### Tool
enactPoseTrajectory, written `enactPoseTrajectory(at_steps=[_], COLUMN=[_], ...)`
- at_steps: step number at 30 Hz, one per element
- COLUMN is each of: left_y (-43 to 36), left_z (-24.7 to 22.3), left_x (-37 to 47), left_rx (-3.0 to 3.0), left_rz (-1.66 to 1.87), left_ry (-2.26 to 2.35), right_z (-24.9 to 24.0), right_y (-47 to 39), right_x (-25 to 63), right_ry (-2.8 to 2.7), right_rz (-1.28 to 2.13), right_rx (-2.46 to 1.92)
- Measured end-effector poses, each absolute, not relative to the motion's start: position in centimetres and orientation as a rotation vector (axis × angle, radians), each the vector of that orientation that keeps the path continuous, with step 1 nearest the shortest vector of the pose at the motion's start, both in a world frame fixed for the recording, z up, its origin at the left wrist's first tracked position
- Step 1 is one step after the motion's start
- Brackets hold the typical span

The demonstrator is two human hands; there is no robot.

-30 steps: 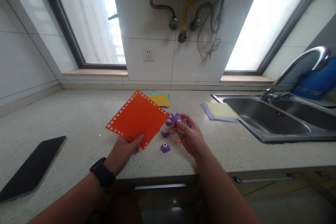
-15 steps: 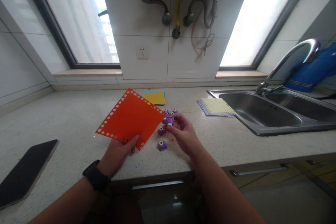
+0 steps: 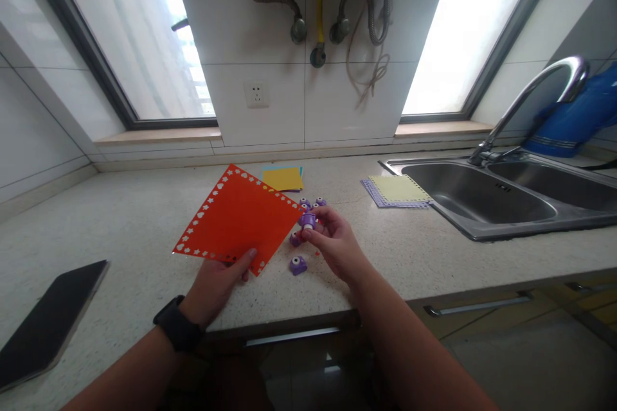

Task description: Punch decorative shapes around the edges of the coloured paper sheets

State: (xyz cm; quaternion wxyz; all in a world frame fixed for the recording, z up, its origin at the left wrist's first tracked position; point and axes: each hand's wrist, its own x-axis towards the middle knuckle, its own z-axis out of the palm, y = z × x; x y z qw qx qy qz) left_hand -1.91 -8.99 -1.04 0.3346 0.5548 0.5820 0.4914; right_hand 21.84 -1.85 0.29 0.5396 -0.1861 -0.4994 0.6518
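1. Over the speckled counter point(image 3: 144, 218), we have an orange-red sheet point(image 3: 236, 218) held up at a slant, its right-hand corner at the purple punch point(image 3: 307, 219).
2. Left hand point(image 3: 219, 286): thumb on top of the sheet near its bottom corner, other fingers mostly hidden underneath; we read a narrow pinch on the paper.
3. Right hand point(image 3: 335, 244): thumb and fingers wrapped on the purple punch; we can't tell if the paper sits inside its slot.
4. Small cutouts, stars and hearts among them, run along three edges of the sheet; we see the lower right edge mostly plain.
5. Spare punches point(image 3: 297, 265) sit on the counter: one apart at the front, others bunched behind the held one, partly hidden, so we skip the count.
6. Tiny red scraps point(image 3: 317, 253) lie by the right thumb.
7. Beyond the sheet we log a yellow-topped stack point(image 3: 282, 178); to the right, a pale stack point(image 3: 398, 187) with purple beneath, beside the sink point(image 3: 475, 196).
8. Far left: black slab point(image 3: 48, 314). Dark watch point(image 3: 177, 323) on the left wrist.
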Motion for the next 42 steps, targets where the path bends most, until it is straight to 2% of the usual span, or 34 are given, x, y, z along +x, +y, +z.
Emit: enactPoseTrajectory(at_steps=[24, 42], left_y=[-9.2, -9.9], left_z=[-0.1, 3.2], left_x=[-1.3, 0.9], left_rx=[1.48, 1.38], left_rz=[1.265, 1.31], left_ry=[1.503, 1.161], right_z=[0.6, 0.7], right_y=[-2.4, -3.2], right_x=[20.9, 20.7], right_ry=[-1.439, -1.525], right_rz=[1.631, 1.692], right_rx=[-0.609, -0.613])
